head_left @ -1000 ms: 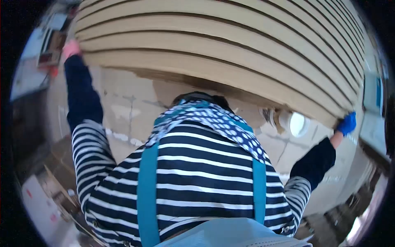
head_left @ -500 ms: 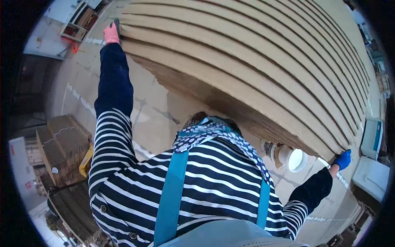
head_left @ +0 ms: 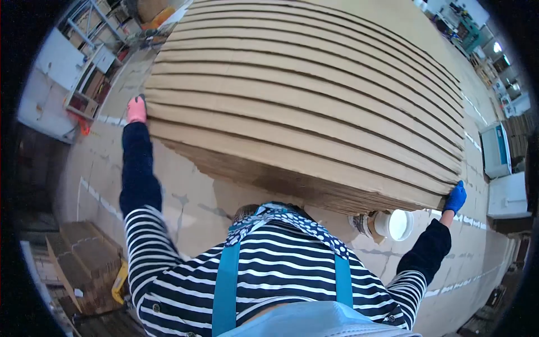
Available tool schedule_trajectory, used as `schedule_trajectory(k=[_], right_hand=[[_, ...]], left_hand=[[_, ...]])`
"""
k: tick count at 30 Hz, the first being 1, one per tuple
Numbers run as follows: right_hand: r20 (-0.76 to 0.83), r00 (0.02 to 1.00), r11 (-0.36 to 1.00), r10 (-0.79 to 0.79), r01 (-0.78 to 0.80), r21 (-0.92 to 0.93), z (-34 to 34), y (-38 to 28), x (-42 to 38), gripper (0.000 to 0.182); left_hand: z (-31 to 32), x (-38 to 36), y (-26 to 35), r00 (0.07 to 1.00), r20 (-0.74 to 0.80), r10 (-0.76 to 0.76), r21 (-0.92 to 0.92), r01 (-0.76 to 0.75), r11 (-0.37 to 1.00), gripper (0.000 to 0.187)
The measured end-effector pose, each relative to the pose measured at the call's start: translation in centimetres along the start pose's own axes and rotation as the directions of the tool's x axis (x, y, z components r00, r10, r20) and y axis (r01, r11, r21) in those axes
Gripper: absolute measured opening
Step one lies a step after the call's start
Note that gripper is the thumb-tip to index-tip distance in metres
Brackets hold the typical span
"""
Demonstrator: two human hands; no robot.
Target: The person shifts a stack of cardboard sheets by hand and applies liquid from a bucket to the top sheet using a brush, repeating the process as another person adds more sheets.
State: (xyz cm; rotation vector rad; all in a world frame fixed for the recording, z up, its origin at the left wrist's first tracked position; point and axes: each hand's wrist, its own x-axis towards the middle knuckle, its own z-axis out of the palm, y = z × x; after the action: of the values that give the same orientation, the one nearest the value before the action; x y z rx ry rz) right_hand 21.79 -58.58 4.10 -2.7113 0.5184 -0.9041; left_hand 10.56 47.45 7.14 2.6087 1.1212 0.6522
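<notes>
A wide stack of brown cardboard sheets [head_left: 303, 106] spreads out in front of me, its layers fanned in long overlapping edges. At the stack's left edge is my left hand [head_left: 136, 109], in a pink glove with dark fingertips, closed on the cardboard. My right hand [head_left: 456, 197], in a blue glove, grips the near right corner of the sheets. Both arms are stretched wide apart. The fingertips of both hands are partly hidden against the cardboard edges.
A white bucket [head_left: 400, 224] stands on the floor below the stack's near right side. Cardboard boxes [head_left: 84, 264] are piled at the lower left. A white cabinet [head_left: 507, 194] stands at the right, shelving [head_left: 92, 84] at the upper left.
The view has turned, so the stack lies more level and more of its far side shows. Both hands remain at its left and right edges.
</notes>
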Motion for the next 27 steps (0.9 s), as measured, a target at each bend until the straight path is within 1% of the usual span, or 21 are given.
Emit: schedule_trajectory(k=[2,3,4,5,6,7,8,9,10,11,12,13,14,15,16,17,18,19,22,25,27], right_hand=[[0.253,0.954,0.985,-0.162,0.173,-0.023,-0.4,3.8,2.5,0.044],[0.327,0.94,0.984,0.092,-0.035,-0.177,-3.2,0.6,2.9,0.037],[0.367,0.863,0.914,0.349,-0.227,-0.336,-6.3,-3.9,2.8,0.031],[0.235,0.966,0.879,0.11,0.016,-0.477,-4.8,-0.4,4.5,0.029],[0.279,0.952,0.862,-0.13,0.247,-0.442,-3.9,1.1,5.3,0.031],[0.273,0.938,0.837,-0.215,0.321,-0.442,-2.7,-0.2,5.3,0.033],[0.225,0.932,0.912,-0.284,0.336,-0.238,-1.2,-0.2,5.0,0.033],[0.326,0.942,0.982,-0.073,0.125,-0.144,-0.5,-2.1,4.3,0.036],[0.335,0.942,0.951,0.017,0.089,-0.297,0.0,-4.6,3.3,0.042],[0.25,0.933,0.936,0.26,-0.18,-0.301,-0.4,-6.6,2.4,0.05],[0.197,0.952,0.959,0.233,-0.191,-0.21,-1.8,-8.7,1.1,0.058],[0.202,0.948,0.954,0.247,-0.201,-0.224,-1.8,-8.5,1.3,0.057],[0.213,0.94,0.947,0.267,-0.215,-0.237,-1.3,-8.0,1.3,0.056],[0.211,0.947,0.951,0.241,-0.186,-0.248,-1.4,-8.0,1.0,0.057],[0.209,0.954,0.953,0.213,-0.156,-0.261,-1.8,-8.6,0.8,0.058],[0.211,0.944,0.945,0.254,-0.196,-0.26,-1.9,-9.0,0.8,0.062],[0.217,0.907,0.924,0.361,-0.317,-0.215,-1.6,-8.7,1.2,0.067],[0.197,0.908,0.923,0.369,-0.335,-0.188,-1.9,-9.1,1.1,0.067],[0.188,0.896,0.915,0.402,-0.383,-0.13,-2.3,-9.6,0.8,0.069],[0.157,0.895,0.908,0.417,-0.404,-0.108,-2.0,-9.3,0.9,0.068],[0.111,0.907,0.914,0.406,-0.399,-0.076,-1.9,-9.0,0.6,0.067]], left_hand=[[-2.9,-0.5,2.5,0.996,0.093,0.003,0.39,-0.039,0.92,0.04],[-3.3,0.8,1.3,0.981,0.164,0.106,0.541,-0.179,0.822,0.038],[-2.9,2.7,0.6,0.98,0.153,0.124,0.535,-0.187,0.824,0.038],[-1.6,4.7,-0.1,0.974,0.143,0.173,0.441,-0.219,0.87,0.034],[0.5,7.0,-1.4,0.966,0.134,0.219,0.341,-0.253,0.905,0.03],[5.1,11.1,-4.8,0.824,0.294,0.484,0.627,-0.549,0.553,0.025],[4.4,7.7,-0.3,0.834,0.394,0.387,0.73,-0.539,0.419,0.03],[3.3,5.8,2.4,0.916,0.367,0.161,0.669,-0.38,0.638,0.034],[6.8,9.4,-2.9,0.773,-0.031,0.634,0.706,-0.432,0.561,0.035],[2.5,4.9,3.0,0.979,0.183,0.094,0.279,-0.143,0.95,0.037],[3.5,6.1,1.3,0.985,0.14,0.098,0.096,-0.112,0.989,0.05],[5.7,8.8,-2.2,0.95,0.137,0.282,0.233,-0.307,0.923,0.062],[5.2,8.3,-0.8,0.966,0.222,0.133,0.363,-0.209,0.908,0.038],[3.9,6.7,1.4,0.99,0.137,-0.044,0.189,0.017,0.982,0.037],[5.6,8.2,-1.3,0.98,0.108,0.17,0.286,-0.194,0.938,0.039],[4.7,6.6,0.3,0.988,0.004,0.152,0.083,-0.152,0.985,0.054],[3.3,5.5,2.4,0.986,0.056,-0.159,0.107,0.152,0.982,0.063],[1.9,3.9,4.5,0.975,0.049,-0.216,0.167,0.205,0.964,0.066],[-0.1,0.9,7.6,0.987,0.003,-0.161,0.159,0.159,0.974,0.066],[-1.0,0.1,8.7,0.97,0.098,-0.223,0.111,0.212,0.971,0.066],[-0.2,0.5,7.8,0.969,-0.012,-0.245,-0.01,0.245,0.969,0.066]])
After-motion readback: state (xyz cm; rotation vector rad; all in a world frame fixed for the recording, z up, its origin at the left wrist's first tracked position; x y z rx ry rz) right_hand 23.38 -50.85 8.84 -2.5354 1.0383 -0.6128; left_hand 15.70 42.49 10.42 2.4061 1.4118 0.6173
